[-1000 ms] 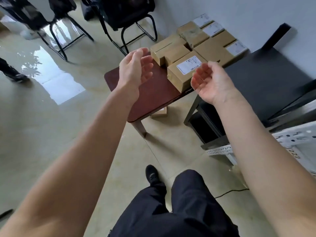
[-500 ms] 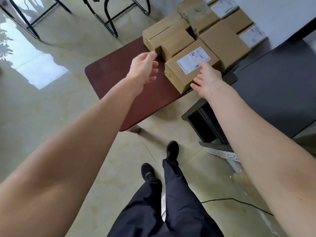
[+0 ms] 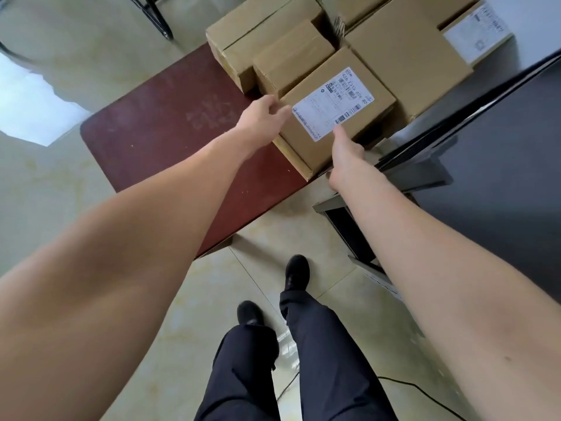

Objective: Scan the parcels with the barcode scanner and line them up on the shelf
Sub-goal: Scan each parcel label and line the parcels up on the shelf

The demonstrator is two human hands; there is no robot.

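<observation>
A cardboard parcel with a white barcode label lies at the near right corner of a dark red table. My left hand grips the parcel's left corner, fingers curled against its side. My right hand holds its near right side, with the thumb lying on top beside the label and the fingers hidden behind the box. Several more cardboard parcels are packed behind it, one at the far right with a white label. No barcode scanner is in view.
A dark grey shelf surface stands right of the table, its metal frame reaching the floor. Chair legs show at the top left. My legs and black shoes stand on the tiled floor, near a thin black cable.
I have stepped closer to the table. Both hands went forward and down from mid-air and now hold the labelled parcel at its two sides.
</observation>
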